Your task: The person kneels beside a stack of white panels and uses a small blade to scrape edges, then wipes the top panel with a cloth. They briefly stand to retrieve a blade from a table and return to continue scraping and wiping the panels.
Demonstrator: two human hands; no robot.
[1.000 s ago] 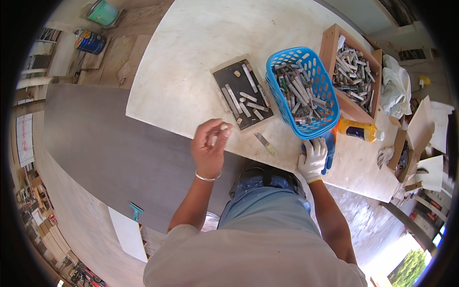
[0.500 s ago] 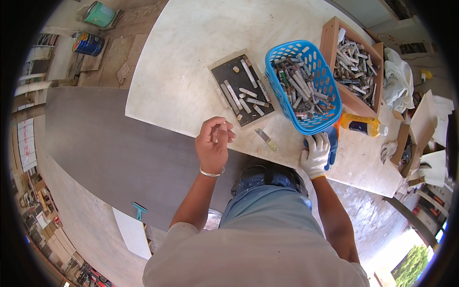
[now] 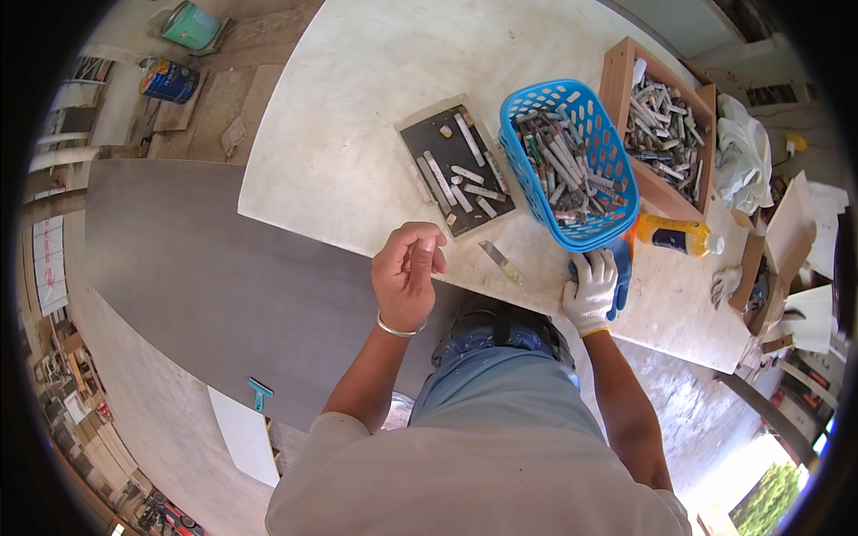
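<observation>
My bare left hand, a bracelet at its wrist, hovers over the table's front edge. Its fingers are curled in with the thumb against them; what they hold, if anything, is hidden. My right hand, in a white knit glove, lies flat and open by a blue-and-orange glove, partly over it. Between the hands lies a utility knife. Beyond my left hand is a dark shallow tray with several crayon-like sticks. A blue plastic basket full of such sticks stands beyond my right hand.
A wooden box of sticks stands at the back right. Near it lie a yellow bottle, a white bag and a cardboard box. A grey board extends left, with a teal scraper at its edge.
My left hand has shifted slightly right, its fingers still curled. My right hand stays in place. The tray and basket appear slightly lower and further right in the view.
</observation>
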